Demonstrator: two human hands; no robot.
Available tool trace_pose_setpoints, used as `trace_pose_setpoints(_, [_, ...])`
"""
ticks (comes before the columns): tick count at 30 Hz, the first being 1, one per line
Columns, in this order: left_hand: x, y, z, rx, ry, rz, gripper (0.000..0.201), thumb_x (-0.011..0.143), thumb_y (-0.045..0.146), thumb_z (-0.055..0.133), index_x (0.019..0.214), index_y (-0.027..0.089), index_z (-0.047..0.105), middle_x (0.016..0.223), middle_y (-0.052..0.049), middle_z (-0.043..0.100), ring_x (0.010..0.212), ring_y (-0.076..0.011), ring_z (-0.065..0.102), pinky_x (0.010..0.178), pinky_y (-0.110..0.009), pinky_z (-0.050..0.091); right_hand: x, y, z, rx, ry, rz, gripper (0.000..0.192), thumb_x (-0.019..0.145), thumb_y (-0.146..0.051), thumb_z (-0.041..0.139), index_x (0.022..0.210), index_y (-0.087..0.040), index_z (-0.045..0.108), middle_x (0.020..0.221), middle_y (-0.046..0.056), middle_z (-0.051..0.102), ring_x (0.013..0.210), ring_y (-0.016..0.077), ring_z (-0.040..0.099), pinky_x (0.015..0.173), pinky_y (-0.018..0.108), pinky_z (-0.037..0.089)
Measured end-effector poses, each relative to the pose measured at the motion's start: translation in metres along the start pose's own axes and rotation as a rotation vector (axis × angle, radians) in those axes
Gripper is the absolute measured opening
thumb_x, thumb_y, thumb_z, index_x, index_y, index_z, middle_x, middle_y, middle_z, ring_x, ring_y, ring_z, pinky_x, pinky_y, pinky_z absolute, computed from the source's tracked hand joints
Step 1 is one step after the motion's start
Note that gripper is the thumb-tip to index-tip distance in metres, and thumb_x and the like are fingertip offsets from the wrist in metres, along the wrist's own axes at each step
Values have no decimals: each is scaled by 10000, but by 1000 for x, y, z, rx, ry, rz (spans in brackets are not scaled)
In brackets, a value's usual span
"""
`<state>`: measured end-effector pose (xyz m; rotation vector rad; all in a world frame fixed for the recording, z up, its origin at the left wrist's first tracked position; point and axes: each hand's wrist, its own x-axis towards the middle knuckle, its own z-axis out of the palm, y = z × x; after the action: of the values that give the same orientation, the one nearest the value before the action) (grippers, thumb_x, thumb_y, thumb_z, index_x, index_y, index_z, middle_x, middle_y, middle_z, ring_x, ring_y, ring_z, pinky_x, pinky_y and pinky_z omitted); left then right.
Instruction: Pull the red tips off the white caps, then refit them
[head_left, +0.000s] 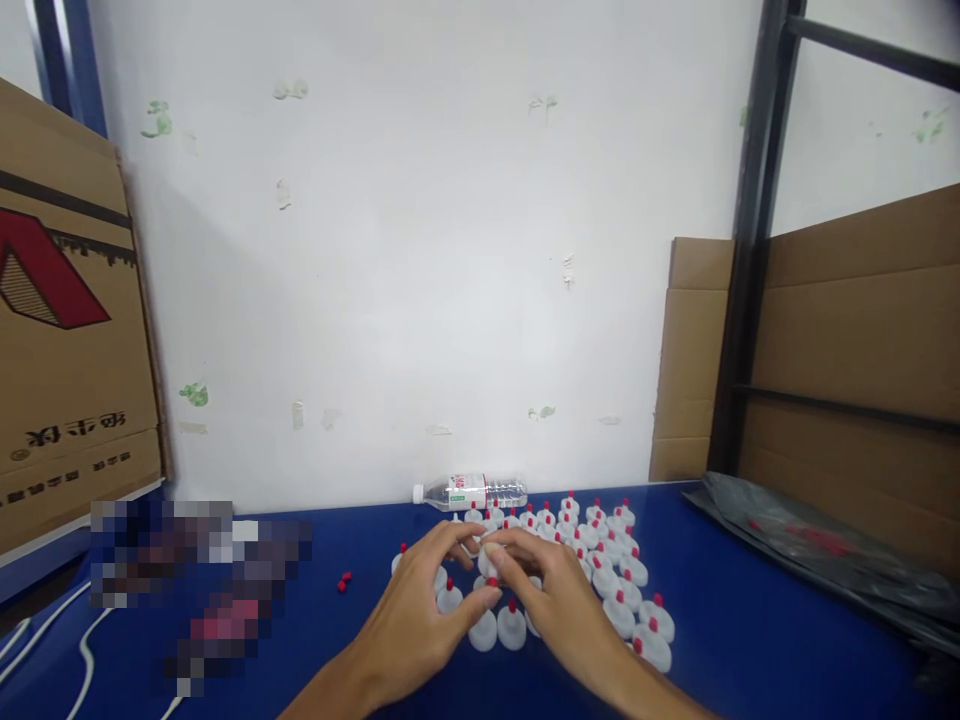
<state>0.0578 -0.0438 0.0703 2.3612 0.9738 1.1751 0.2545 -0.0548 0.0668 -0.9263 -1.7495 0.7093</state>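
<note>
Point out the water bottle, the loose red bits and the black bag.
water bottle [471,492], head view, on its label.
loose red bits [344,582], head view, on the pair.
black bag [795,545], head view, on its middle.

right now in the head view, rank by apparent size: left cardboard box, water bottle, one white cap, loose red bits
1. left cardboard box
2. water bottle, though it lies farther back
3. white cap
4. loose red bits

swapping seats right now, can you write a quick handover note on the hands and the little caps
Left hand and right hand meet fingertip to fingertip, pinching one small white plastic cap with a red tip. Many more such caps stand red tip up in rows on the blue table. Two loose red tips lie to the left, and a clear plastic water bottle lies behind. How many caps remain cannot be told.
</note>
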Motion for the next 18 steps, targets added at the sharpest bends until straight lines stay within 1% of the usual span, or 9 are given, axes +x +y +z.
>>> trace_pose_setpoints(3, [4, 4, 2, -119, -52, -44, 455, 847, 258, 714, 1294, 258, 632, 1144, -38, 737, 999, -224, 692, 947, -364, 537, -3, -5, -1, 3, -20, -45, 327, 1030, -454, 531, 1150, -229, 737, 984, 50, 775, 922, 234, 733, 856, 335, 554])
trace_pose_setpoints(5, [5, 8, 3, -184, -94, -60, 409, 807, 178, 692, 1209, 248, 694, 1077, -2, 756, 959, -205, 691, 915, -314, 530, -5, -9, 0, 6, -51, -75, 284, 1027, -411, 537, 1107, -232, 743, 967, 37, 770, 909, 223, 725, 870, 336, 547])
trace_pose_setpoints(7, [5, 10, 3, -222, -116, -79, 369, 744, 134, 686, 1098, 222, 741, 978, 24, 761, 898, -194, 680, 854, -273, 518, -7, -11, 0, 12, -76, -90, 188, 953, -358, 651, 1061, -230, 736, 953, 18, 758, 888, 217, 711, 867, 331, 542])
trace_pose_setpoints(8, [4, 10, 3, -231, -118, -84, 358, 716, 134, 694, 1062, 208, 753, 940, 30, 757, 873, -193, 671, 822, -261, 509, -7, -12, 1, 12, -79, -84, 187, 884, -328, 730, 1043, -229, 730, 955, 9, 751, 884, 215, 702, 864, 328, 540])
trace_pose_setpoints(10, [4, 9, 1, -218, -134, -85, 357, 672, 160, 728, 1025, 191, 769, 876, 40, 743, 825, -187, 641, 768, -246, 480, -7, -12, 3, 10, -76, -56, 281, 750, -273, 836, 1003, -227, 723, 953, -7, 739, 878, 213, 688, 856, 324, 539])
trace_pose_setpoints(11, [4, 7, 1, -193, -144, -86, 354, 657, 177, 748, 1010, 189, 777, 837, 47, 732, 789, -176, 616, 744, -242, 459, -7, -11, 3, 11, -77, -41, 299, 717, -263, 854, 982, -226, 722, 943, -13, 735, 875, 211, 683, 851, 323, 540])
trace_pose_setpoints(15, [3, 6, -1, -56, -137, -93, 209, 643, 232, 765, 845, 184, 781, 668, 67, 654, 655, -130, 485, 671, -241, 386, -5, -9, 4, 75, -104, -24, 228, 741, -274, 825, 941, -220, 728, 887, -20, 725, 842, 197, 675, 823, 316, 542])
trace_pose_setpoints(17, [3, 6, 0, -22, -131, -96, 176, 632, 221, 745, 803, 183, 767, 657, 62, 659, 648, -134, 488, 673, -247, 393, -5, -8, 4, 90, -106, -20, 227, 749, -284, 822, 945, -220, 726, 905, -14, 729, 850, 199, 678, 829, 320, 541])
trace_pose_setpoints(18, [4, 7, 1, -15, -126, -97, 195, 621, 198, 727, 812, 188, 765, 676, 58, 679, 656, -141, 511, 683, -251, 409, -5, -8, 4, 90, -102, -18, 229, 758, -296, 819, 952, -221, 721, 923, -9, 733, 856, 202, 680, 835, 324, 541])
